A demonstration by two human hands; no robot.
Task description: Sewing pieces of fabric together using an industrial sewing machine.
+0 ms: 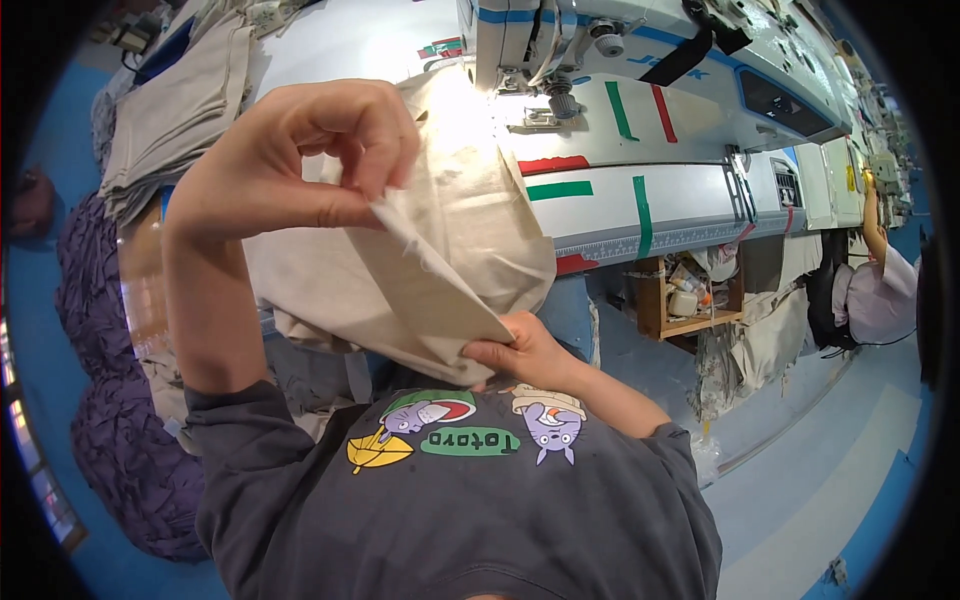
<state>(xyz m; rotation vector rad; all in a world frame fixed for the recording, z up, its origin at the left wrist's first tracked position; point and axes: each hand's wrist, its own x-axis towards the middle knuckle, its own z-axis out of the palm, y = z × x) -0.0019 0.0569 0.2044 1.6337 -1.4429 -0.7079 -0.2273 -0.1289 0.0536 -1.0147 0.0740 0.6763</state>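
A large piece of beige fabric (pixel 470 200) drapes from the sewing machine table down toward my lap. My left hand (pixel 300 160) is raised over it, pinching a frayed corner of the cloth between thumb and fingers. Lower down and to the right, my right hand (pixel 520 350) grips the folded edge of the same cloth, so the edge runs taut between the two hands. Beyond the cloth, the white and blue sewing machine (pixel 640 60) has its lamp shining on the fabric beside the presser foot (pixel 537 118).
Folded beige cloth (pixel 180 110) is stacked at the left, above bundles of dark purple fabric (pixel 110 400). A ruler strip (pixel 680 228) edges the table. Under it hangs a wooden box (pixel 655 300) with small items. Another person (pixel 875 290) sits at the far right.
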